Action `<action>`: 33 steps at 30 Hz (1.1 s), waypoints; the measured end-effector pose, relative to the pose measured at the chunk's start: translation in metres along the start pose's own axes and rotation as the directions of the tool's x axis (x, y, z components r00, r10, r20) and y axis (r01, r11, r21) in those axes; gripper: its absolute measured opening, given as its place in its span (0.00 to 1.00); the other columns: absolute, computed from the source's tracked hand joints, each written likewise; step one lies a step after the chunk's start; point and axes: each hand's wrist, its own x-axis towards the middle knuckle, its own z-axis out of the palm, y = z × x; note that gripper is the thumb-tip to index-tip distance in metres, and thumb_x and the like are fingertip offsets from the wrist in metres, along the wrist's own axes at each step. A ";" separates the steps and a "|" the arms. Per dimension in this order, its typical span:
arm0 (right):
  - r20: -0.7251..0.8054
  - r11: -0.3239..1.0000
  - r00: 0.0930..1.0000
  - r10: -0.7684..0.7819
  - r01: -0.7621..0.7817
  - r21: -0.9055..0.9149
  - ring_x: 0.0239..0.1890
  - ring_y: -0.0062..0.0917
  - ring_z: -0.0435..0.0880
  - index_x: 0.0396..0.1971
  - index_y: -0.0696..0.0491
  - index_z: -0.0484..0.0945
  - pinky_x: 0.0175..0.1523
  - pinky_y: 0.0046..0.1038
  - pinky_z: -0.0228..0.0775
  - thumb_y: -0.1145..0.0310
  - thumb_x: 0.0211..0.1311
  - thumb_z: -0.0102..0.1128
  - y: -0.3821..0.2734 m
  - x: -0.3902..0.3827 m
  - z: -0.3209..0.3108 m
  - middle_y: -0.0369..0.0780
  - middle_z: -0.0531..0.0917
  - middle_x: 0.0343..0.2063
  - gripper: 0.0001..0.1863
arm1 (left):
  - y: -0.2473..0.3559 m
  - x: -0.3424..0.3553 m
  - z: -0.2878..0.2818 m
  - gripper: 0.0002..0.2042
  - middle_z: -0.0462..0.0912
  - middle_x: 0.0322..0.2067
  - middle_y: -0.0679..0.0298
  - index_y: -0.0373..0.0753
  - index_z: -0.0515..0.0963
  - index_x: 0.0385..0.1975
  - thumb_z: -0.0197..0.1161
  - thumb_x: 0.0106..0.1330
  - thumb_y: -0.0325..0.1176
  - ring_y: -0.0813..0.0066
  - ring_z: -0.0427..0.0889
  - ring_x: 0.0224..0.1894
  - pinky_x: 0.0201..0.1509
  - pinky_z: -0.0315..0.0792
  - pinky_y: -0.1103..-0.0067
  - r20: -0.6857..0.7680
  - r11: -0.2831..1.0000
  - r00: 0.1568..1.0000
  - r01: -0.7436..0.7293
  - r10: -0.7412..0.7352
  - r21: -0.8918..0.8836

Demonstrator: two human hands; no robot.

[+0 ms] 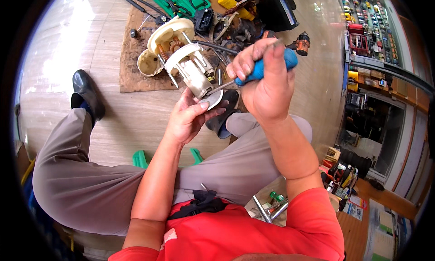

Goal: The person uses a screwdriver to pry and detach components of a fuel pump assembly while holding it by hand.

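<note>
Left hand (188,118) cups the cream pump assembly (190,66) from below (steadying it) above the floor mat's (131,75) near edge; right hand (265,77) clenches blue-handled screwdriver (265,67), tip prying at its base.

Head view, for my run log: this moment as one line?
left hand: holds pump assembly | right hand: grips blue-handled screwdriver, tip at assembly
</note>
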 end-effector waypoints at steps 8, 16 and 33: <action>-0.165 0.996 0.983 0.081 -0.084 -0.017 0.24 0.24 0.69 0.29 0.51 0.67 0.34 0.32 0.67 0.44 0.67 0.57 0.001 0.012 -0.001 0.37 0.70 0.20 0.24 | -0.008 0.001 -0.004 0.33 0.71 0.58 0.52 0.35 0.53 0.65 0.63 0.62 0.30 0.58 0.75 0.59 0.62 0.71 0.60 -0.039 0.997 0.999 0.014 -0.011 0.076; -0.230 0.988 0.961 0.156 -0.153 0.031 0.23 0.24 0.70 0.28 0.51 0.66 0.34 0.32 0.68 0.44 0.66 0.57 0.002 0.018 -0.007 0.36 0.70 0.19 0.24 | -0.014 0.003 -0.012 0.34 0.72 0.57 0.49 0.34 0.55 0.65 0.64 0.63 0.35 0.53 0.75 0.59 0.64 0.68 0.58 -0.058 0.979 0.998 0.015 -0.003 0.203; 0.142 0.980 0.970 -0.198 0.197 0.019 0.28 0.19 0.73 0.32 0.57 0.68 0.34 0.21 0.68 0.59 0.57 0.73 -0.041 -0.018 -0.007 0.38 0.76 0.26 0.22 | -0.002 0.001 -0.010 0.37 0.73 0.57 0.44 0.37 0.52 0.67 0.62 0.59 0.32 0.45 0.73 0.61 0.63 0.68 0.55 0.095 0.993 0.994 0.066 -0.057 -0.094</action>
